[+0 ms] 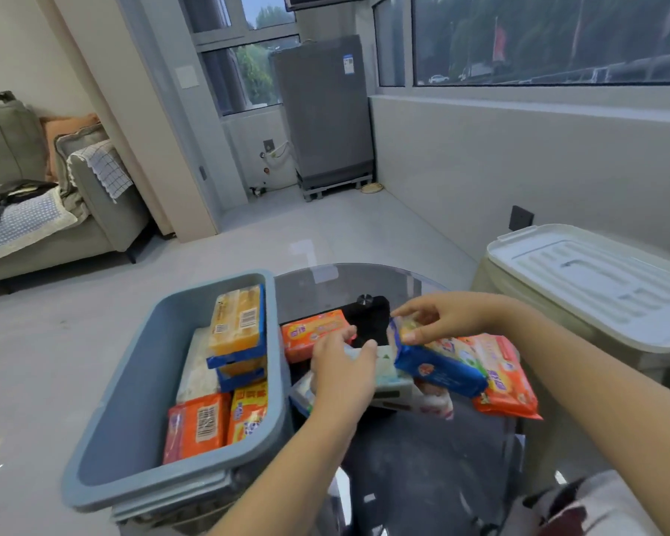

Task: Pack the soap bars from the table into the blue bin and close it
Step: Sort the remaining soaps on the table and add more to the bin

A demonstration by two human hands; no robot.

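Open blue bin (140, 381) w/ soap packs inside, just right of it left hand (343, 367) clasps pale soap pack (387, 371), right hand (441, 317) pinches blue soap pack (438, 367), orange packs (507, 377) beyond.

Soap bars (439, 367) — blue bin (132, 384) alongside

The left hand (343, 371) hides most of a pale soap pack (389, 371); its print is blurred.
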